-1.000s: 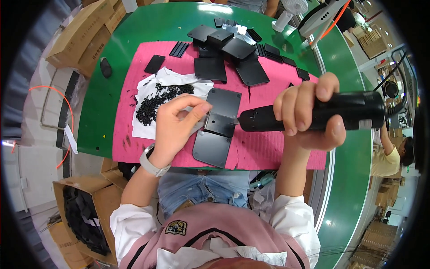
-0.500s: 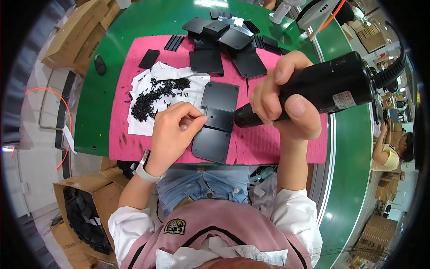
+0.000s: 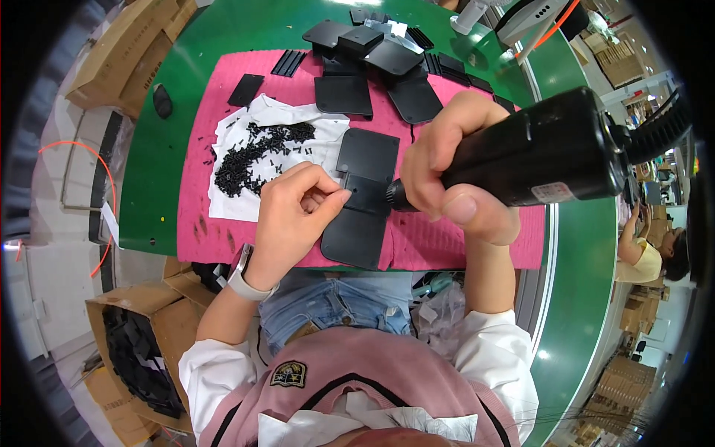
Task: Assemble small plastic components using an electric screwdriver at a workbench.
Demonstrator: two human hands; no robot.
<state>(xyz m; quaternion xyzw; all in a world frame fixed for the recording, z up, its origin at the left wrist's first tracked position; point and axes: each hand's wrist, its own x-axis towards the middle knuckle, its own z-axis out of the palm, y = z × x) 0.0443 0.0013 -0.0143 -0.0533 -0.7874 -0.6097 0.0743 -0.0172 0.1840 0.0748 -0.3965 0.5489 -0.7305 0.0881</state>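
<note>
Cardboard box (image 3: 123,63) comes first on my feed, beyond the far left corner of the pink mat (image 3: 424,242), with dark printed characters on its side. Off the mat's near left corner I see an open carton (image 3: 177,335) loaded with black parts (image 3: 134,346). On the mat's left half, a white cloth (image 3: 231,211) carries a heap of small black screw-like pieces (image 3: 242,167). Below the mat's near edge I make out an emblem badge (image 3: 289,374) on a vest. Over the mat's middle I have the left hand (image 3: 298,201), fingers curled, thumb and forefinger drawn together at the tips; I cannot tell whether they pinch anything. Just beside them a black plate assembly (image 3: 370,195) lies across the mat's middle, two plates joined by a narrower centre piece. Over the mat's right half I see the right hand (image 3: 462,167) wrapped firmly around a black power driver (image 3: 532,145), whose nose points left at that centre piece. Its white label (image 3: 553,192) shows print too small for me to read.
</note>
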